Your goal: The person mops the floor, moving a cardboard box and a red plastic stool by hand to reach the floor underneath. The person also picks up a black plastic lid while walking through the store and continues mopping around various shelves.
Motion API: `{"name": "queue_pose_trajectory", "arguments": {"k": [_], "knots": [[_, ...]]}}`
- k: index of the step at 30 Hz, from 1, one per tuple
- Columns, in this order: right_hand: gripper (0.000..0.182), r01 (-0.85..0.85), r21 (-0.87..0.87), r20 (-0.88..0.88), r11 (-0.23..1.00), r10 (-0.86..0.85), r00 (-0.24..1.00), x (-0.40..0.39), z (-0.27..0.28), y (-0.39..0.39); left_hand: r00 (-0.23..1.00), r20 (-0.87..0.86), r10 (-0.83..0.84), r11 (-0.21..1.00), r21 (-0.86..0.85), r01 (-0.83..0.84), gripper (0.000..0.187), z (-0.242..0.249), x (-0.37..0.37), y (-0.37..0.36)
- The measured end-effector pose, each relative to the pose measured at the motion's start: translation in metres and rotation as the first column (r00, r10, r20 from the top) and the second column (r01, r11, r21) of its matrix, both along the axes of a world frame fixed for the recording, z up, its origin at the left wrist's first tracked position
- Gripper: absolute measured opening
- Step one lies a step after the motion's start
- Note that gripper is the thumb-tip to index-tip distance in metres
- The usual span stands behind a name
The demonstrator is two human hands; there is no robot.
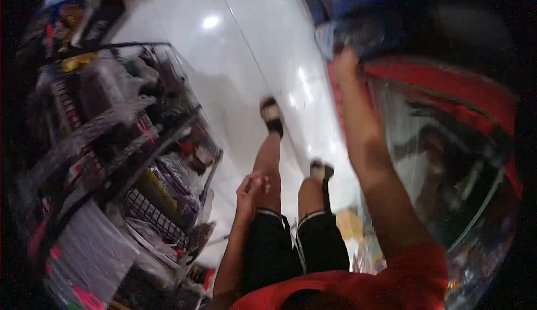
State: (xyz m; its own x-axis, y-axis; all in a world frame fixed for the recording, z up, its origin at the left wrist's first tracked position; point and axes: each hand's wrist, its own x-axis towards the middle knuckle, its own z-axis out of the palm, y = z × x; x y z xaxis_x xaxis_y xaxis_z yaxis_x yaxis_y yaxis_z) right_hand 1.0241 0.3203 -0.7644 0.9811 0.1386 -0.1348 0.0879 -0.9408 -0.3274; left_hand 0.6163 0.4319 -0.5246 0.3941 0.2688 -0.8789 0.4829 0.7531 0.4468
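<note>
My left hand (pixel 253 191) hangs beside my thigh, its fingers loosely curled and apart, with nothing visible in it. Stretched forward, my right hand (pixel 347 61) is at the top edge of a red-framed cabinet (pixel 447 83) with a glassy side. Its fingers look closed, but blur hides their detail. Against them is a bluish, partly see-through thing (pixel 361 33) whose kind I cannot make out.
On the left stand dark-framed racks (pixel 120 47) packed with plastic-wrapped goods (pixel 168 178). A shiny white floor (pixel 224 69) runs ahead between racks and cabinet. Near my legs on the right is a tan box (pixel 349 223).
</note>
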Motion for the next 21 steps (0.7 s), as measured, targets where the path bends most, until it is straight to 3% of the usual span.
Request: {"name": "queue_pose_trajectory", "arguments": {"k": [1, 2, 3, 4, 5, 6, 7, 10, 12, 14, 16, 18, 19, 20, 21], "knots": [[0.03, 0.011, 0.014, 0.007, 1.0, -0.012, 1.0, 0.008, -0.007, -0.002, 0.999, 0.009, 0.053, 0.994, -0.094, -0.052, 0.028, -0.009, -0.007, 0.002], [0.028, 0.019, 0.153, 0.005, 0.988, -0.02, 1.0, 0.009, -0.013, -0.008, 0.993, 0.013, 0.115, 0.977, -0.182, -0.111, 0.029, -0.017, -0.011, 0.001], [0.026, 0.234, 0.564, -0.198, 0.792, -0.145, 0.969, 0.005, -0.02, -0.011, 0.996, 0.0, 0.085, 0.976, -0.203, -0.083, 0.03, -0.024, -0.014, -0.001], [0.024, 0.619, 0.782, -0.59, 0.074, -0.231, 0.774, -0.009, -0.011, -0.006, 0.996, -0.049, 0.068, 0.969, -0.234, -0.078, 0.03, -0.028, -0.016, 0.001], [0.022, 0.683, 0.726, -0.681, -0.078, -0.218, 0.699, -0.03, -0.004, -0.012, 0.998, 0.001, 0.056, 0.967, -0.248, -0.054, 0.031, -0.03, -0.015, 0.003], [0.02, 0.723, 0.684, -0.722, -0.091, -0.224, 0.655, -0.056, 0.002, -0.02, 0.997, 0.059, 0.051, 0.967, -0.253, -0.035, 0.031, -0.029, -0.012, 0.005], [0.019, 0.681, 0.693, -0.681, 0.236, -0.095, 0.726, -0.076, -0.003, -0.033, 0.995, 0.067, 0.07, 0.949, -0.313, -0.046, 0.033, -0.03, -0.013, 0.007], [0.017, 0.663, 0.529, -0.665, 0.529, -0.227, 0.712, -0.19, -0.06, -0.116, 0.992, 0.115, 0.042, 0.93, -0.368, 0.003, 0.035, -0.033, -0.021, 0.002], [0.018, 0.794, 0.268, -0.762, 0.546, -0.384, 0.521, -0.271, -0.08, -0.173, 0.99, 0.144, 0.005, 0.924, -0.378, 0.05, 0.036, -0.041, -0.032, -0.008], [0.02, 0.933, 0.058, -0.865, 0.356, -0.449, 0.225, -0.347, -0.089, -0.216, 0.985, 0.17, -0.034, 0.922, -0.376, 0.097, 0.037, -0.045, -0.043, -0.017], [0.021, 0.841, -0.1, -0.75, 0.532, -0.596, 0.287, -0.427, -0.135, -0.268, 0.99, 0.133, -0.044, 0.941, -0.327, 0.085, 0.043, -0.045, -0.057, -0.028], [0.022, 0.804, -0.092, -0.694, 0.587, -0.617, 0.371, -0.465, -0.132, -0.27, 0.974, 0.227, -0.009, 0.925, -0.369, 0.094, 0.054, -0.062, -0.1, -0.032], [0.028, 0.836, -0.199, -0.716, 0.512, -0.658, 0.233, -0.482, -0.152, -0.279, 0.957, 0.286, 0.042, 0.904, -0.418, 0.085, 0.057, -0.067, -0.114, -0.034], [0.028, 0.85, -0.206, -0.712, 0.486, -0.67, 0.21, -0.516, -0.195, -0.306, 0.959, 0.282, 0.016, 0.898, -0.426, 0.11, 0.057, -0.066, -0.131, -0.033], [0.034, 0.771, -0.269, -0.698, 0.577, -0.668, 0.257, -0.546, -0.238, -0.328, 0.972, 0.201, 0.12, 0.889, -0.458, -0.015, 0.055, -0.059, -0.147, -0.029]]}}
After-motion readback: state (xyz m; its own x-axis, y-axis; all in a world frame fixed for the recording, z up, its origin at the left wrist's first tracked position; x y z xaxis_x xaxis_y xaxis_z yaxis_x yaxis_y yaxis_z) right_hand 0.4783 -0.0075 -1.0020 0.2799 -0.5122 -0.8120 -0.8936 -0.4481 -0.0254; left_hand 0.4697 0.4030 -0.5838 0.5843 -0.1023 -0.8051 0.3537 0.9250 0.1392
